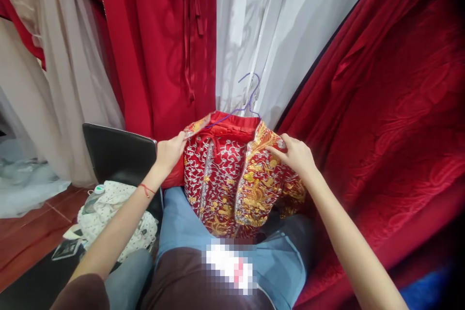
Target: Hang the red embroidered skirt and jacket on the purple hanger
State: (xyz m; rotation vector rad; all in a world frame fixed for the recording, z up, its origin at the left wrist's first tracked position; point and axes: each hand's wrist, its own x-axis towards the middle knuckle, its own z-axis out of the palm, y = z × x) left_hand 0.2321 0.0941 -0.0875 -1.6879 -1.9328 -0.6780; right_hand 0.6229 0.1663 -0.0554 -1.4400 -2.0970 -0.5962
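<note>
A red jacket [225,174] with gold and silver embroidery rests upright against my lap, its front partly parted. Inside its collar sits a purple wire hanger [251,97], the hook standing above the neckline. My left hand [170,152] is closed on the jacket's shoulder at the left. On the other side, my right hand [295,152] pinches the embroidered shoulder, thumb on the front and the other fingers mostly behind the cloth. A thin red tie hangs at the neck. The lower back of the jacket is hidden.
Red gowns [163,34] hang ahead, with another red embroidered garment [395,121] close on the right. A black chair [119,155] stands at the left, near a dotted white cloth bundle [119,213]. Pale gowns [69,72] hang farther left above the tiled floor [22,242].
</note>
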